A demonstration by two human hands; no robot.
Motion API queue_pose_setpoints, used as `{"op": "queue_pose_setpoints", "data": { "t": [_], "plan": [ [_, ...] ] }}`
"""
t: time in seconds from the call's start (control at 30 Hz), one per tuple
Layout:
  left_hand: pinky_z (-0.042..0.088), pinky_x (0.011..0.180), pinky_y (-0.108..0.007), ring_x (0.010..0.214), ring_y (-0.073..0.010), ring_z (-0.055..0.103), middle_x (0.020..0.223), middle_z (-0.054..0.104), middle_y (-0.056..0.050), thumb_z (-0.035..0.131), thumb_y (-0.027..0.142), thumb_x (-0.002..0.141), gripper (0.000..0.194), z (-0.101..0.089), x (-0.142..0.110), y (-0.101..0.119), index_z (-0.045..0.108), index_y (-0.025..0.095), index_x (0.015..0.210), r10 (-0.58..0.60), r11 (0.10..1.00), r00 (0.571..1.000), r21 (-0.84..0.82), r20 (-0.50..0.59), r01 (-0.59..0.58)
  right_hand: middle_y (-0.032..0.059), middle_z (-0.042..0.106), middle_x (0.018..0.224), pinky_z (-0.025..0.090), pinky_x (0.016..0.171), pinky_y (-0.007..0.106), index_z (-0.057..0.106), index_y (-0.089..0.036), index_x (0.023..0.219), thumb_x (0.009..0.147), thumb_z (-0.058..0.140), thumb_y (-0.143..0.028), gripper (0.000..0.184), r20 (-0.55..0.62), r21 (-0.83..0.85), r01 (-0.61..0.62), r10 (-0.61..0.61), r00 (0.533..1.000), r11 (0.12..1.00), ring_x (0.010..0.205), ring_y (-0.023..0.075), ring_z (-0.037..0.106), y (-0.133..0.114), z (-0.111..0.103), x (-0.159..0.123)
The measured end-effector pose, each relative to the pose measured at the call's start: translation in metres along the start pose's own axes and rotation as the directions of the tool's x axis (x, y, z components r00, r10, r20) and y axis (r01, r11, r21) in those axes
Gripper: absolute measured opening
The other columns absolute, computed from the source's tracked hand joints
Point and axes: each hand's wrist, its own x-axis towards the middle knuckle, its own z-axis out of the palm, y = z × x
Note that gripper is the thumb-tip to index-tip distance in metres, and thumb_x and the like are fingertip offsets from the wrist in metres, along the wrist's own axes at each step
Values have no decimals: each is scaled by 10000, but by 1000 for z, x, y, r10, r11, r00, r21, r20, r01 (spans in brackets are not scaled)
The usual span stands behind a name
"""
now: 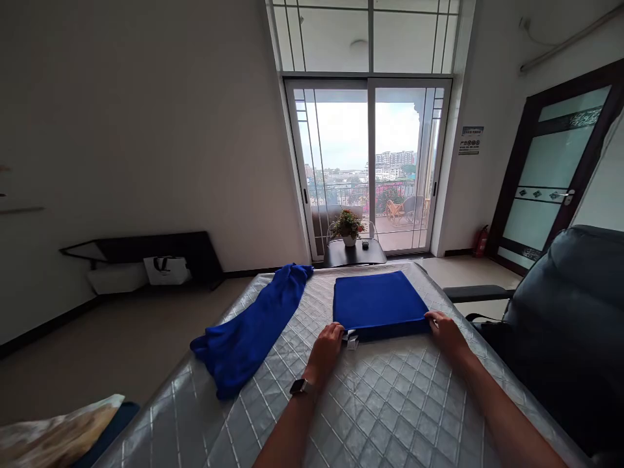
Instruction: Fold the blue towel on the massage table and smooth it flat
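Observation:
A folded blue cloth (pixel 377 299) lies as a neat rectangle on the quilted silver mattress (pixel 385 390). White tags (pixel 351 341) stick out at its near left corner. My left hand (pixel 329 344), with a dark watch at the wrist, pinches that corner beside the tags. At the near right corner, my right hand (pixel 442 327) has its thumb and fingers closed on the cloth's edge. To the left, a second blue cloth (pixel 256 331) stretches in a loose, crumpled strip along the mattress side, touched by neither hand.
Beyond the mattress stands a dark chair (pixel 355 253) bearing a potted plant (pixel 348 227), before sliding glass doors (pixel 368 162). A black armchair (pixel 570 325) is close on the right. At left are a black frame (pixel 195 253) and a white bag (pixel 167 270).

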Motion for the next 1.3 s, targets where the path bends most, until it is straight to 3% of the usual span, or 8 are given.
{"op": "queue_pose_setpoints", "data": {
  "t": [0.13, 0.37, 0.5, 0.6, 0.73, 0.83, 0.97, 1.3],
  "plan": [
    [569, 910, -390, 988, -218, 696, 1055, 738, -39, 479, 155, 1008, 185, 4, -4, -8, 647, 231, 1026, -7, 1000, 999, 28, 46, 5, 94, 730, 1214, 533, 1010, 418, 726, -240, 1172, 956, 383, -265, 406, 11, -8, -7, 7, 1000, 1000, 1139, 261, 682, 20, 15, -12],
    [521, 936, -406, 1029, -230, 681, 1082, 734, -59, 442, 166, 1023, 218, -3, -2, -2, 647, 237, 1041, 19, 995, 999, 95, 51, -24, 85, 736, 1177, 506, 1016, 433, 710, -247, 1172, 969, 401, -275, 371, 4, -130, 64, -64, 998, 989, 1132, 268, 659, 32, 14, -9],
    [521, 938, -433, 1005, -242, 676, 1015, 728, -54, 507, 149, 968, 161, -5, -3, 2, 646, 230, 983, -13, 995, 996, 102, 85, 4, 66, 730, 1195, 494, 998, 448, 722, -268, 1125, 937, 429, -244, 349, 50, -225, 47, -36, 998, 973, 1119, 269, 655, 27, 14, -12],
    [511, 1004, -473, 1101, -270, 665, 1092, 731, -78, 533, 126, 914, 194, -6, 0, 8, 661, 229, 1017, -19, 995, 997, 97, 70, 12, 85, 713, 1242, 468, 1039, 476, 724, -247, 1139, 938, 440, -282, 350, 13, -264, 75, -74, 997, 962, 1151, 287, 640, 18, 14, -9],
    [407, 1179, -490, 1412, -274, 504, 1497, 578, -108, 491, 163, 942, 431, -3, 2, 17, 579, 221, 1360, 50, 996, 997, 74, 61, -54, 91, 569, 1498, 357, 1184, 502, 624, -240, 1376, 976, 416, -366, 468, -14, -236, 168, -176, 984, 957, 1369, 295, 522, 3, 26, -8],
    [339, 1239, -467, 1533, -248, 336, 1649, 393, -103, 477, 308, 1004, 553, 4, -3, 17, 409, 202, 1542, 143, 987, 968, 36, 206, -154, 62, 462, 1600, 303, 1226, 525, 508, -276, 1503, 994, 396, -462, 554, 92, -225, 180, -163, 982, 958, 1488, 283, 392, -3, 44, -15],
    [329, 1250, -441, 1539, -208, 309, 1652, 382, -84, 413, 480, 1044, 592, 12, -11, 10, 351, 240, 1582, 117, 993, 935, -22, 333, -116, 40, 405, 1636, 267, 1249, 520, 435, -290, 1558, 1006, 358, -565, 622, 209, -229, 158, -110, 972, 961, 1530, 261, 316, 2, 59, -24],
    [331, 1247, -436, 1508, -237, 380, 1609, 450, -124, 414, 544, 1034, 601, 13, -7, 14, 458, 202, 1526, 77, 996, 936, 4, 344, -84, 48, 353, 1656, 252, 1256, 548, 358, -265, 1604, 1022, 380, -518, 635, 155, -272, 264, -229, 961, 925, 1542, 280, 281, -10, 55, -19]
  ]
}}
